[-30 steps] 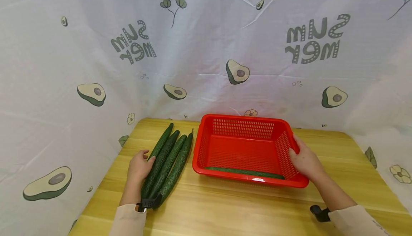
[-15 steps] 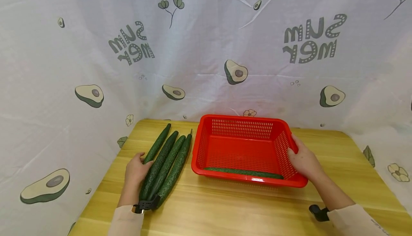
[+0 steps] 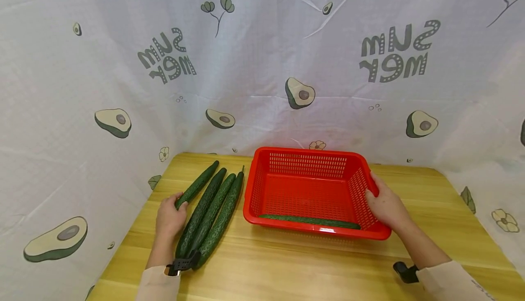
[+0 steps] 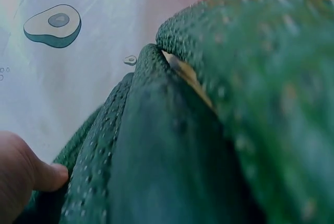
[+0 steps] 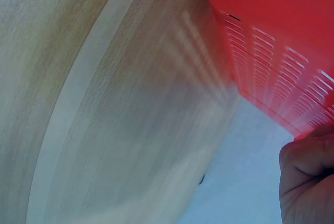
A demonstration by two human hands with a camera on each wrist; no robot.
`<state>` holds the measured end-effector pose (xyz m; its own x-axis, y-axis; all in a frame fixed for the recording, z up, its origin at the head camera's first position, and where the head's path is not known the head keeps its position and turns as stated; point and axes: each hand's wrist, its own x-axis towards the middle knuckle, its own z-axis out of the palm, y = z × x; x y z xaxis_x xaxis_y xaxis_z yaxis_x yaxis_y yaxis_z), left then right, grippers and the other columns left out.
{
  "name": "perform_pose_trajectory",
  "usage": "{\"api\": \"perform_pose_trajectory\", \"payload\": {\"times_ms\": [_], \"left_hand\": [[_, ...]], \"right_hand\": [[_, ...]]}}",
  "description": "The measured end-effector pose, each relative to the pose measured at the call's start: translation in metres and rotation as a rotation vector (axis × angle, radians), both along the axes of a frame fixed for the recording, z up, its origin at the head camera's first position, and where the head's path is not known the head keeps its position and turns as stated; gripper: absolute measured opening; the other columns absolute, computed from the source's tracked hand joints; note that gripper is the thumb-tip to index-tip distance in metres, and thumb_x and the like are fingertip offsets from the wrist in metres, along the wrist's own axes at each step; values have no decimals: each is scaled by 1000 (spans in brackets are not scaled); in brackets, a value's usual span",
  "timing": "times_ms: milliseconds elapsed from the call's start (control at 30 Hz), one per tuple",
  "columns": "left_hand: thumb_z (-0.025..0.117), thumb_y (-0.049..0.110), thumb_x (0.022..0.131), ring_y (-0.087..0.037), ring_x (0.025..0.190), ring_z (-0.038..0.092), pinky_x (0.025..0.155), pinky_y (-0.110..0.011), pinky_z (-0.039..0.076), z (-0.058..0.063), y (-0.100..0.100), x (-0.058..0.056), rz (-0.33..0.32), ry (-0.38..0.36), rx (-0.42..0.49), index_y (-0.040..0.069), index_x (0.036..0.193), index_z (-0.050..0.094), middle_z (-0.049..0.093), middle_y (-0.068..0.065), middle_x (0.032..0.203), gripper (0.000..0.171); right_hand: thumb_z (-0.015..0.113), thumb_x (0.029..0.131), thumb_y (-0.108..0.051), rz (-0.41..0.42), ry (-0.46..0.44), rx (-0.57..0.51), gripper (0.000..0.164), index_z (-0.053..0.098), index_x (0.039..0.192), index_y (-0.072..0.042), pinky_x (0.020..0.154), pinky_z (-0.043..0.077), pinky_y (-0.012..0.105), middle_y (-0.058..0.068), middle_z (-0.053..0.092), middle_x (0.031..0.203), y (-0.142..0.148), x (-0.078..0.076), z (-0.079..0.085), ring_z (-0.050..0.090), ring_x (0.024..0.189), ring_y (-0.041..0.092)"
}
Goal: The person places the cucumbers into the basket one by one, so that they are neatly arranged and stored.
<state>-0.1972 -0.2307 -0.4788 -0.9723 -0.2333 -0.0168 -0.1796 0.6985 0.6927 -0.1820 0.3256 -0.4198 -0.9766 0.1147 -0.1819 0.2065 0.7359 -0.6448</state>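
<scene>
By the curled fingers of the left hand [image 3: 169,216], the near end of the outermost cucumber [image 3: 198,185] is grasped, left of the red basket [image 3: 305,194], whose right rim is gripped by the right hand [image 3: 387,205]. Between that cucumber and the basket, three more cucumbers [image 3: 213,212] are laid together on the surface [image 3: 287,269], and another cucumber [image 3: 309,220] is held inside the basket, along its near wall. The grasped cucumber is judged firm and fairly light, its bumpy skin offering purchase; it is probably best held mid-length, for balance and against snapping.

Left hand [image 3: 169,216] apparently pinching, right hand [image 3: 387,206] gripping
</scene>
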Motion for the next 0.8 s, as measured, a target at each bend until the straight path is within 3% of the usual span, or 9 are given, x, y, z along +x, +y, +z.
{"api": "perform_pose_trajectory", "payload": {"times_ms": [300, 567, 800], "left_hand": [[52, 17, 106, -53, 137, 42, 111, -67, 37, 10, -3, 11, -38, 81, -4, 4, 151, 47, 45, -29, 146, 47], [56, 19, 105, -48, 129, 50, 105, -64, 43, 30, 10, 19, -94, 196, -13, 7, 148, 53, 51, -25, 140, 44], [62, 12, 102, -44, 131, 48, 106, -64, 42, 45, 32, 27, -185, 277, 102, 6, 146, 56, 54, -22, 138, 44]], "right_hand": [[35, 109, -25, 0, -9, -3, 70, -4, 164, -7, 62, 61, 36, 42, 41, 140, 0, -1, 1, 65, 73, 21], [35, 109, -25, 0, -7, 2, 70, -4, 164, -7, 62, 60, 35, 41, 42, 141, 0, 0, 1, 64, 72, 21], [35, 109, -27, -1, -16, -13, 70, -4, 164, -9, 63, 60, 35, 41, 42, 142, 1, 0, 0, 65, 74, 22]]}}
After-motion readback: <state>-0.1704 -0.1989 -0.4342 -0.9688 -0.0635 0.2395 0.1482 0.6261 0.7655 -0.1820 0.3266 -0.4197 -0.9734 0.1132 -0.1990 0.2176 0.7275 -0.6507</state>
